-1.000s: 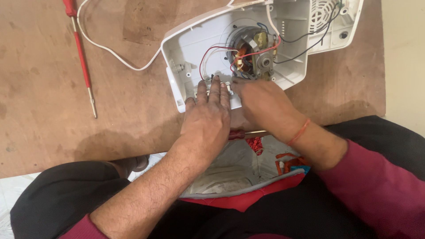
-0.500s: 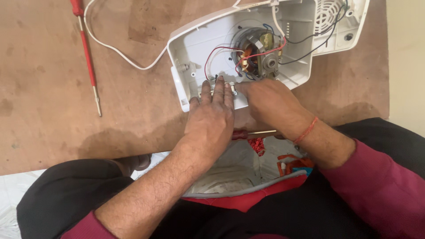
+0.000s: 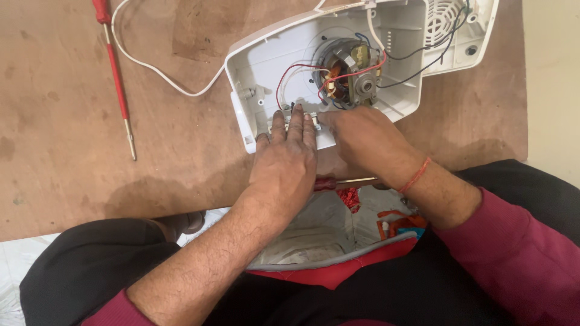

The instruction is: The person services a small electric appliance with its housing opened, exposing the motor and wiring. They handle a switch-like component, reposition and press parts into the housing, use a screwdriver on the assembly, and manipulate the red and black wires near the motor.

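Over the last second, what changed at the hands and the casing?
Nearly nothing. Left hand and right hand stay pressed on the near edge of the open white casing, fingertips by the motor; only the view shifted slightly. Red screwdriver and white cord lie unmoved on the brown table.

Housing (image 3: 272, 60): we record white plastic.
Motor (image 3: 347, 75): copper and grey, with red, black and blue wires.
Screwdriver (image 3: 115, 72): red.
Cord (image 3: 151, 66): white.
Table (image 3: 72, 151): brown, stained.
Wrist thread (image 3: 417, 175): red.
Sleeves (image 3: 519, 253): maroon.
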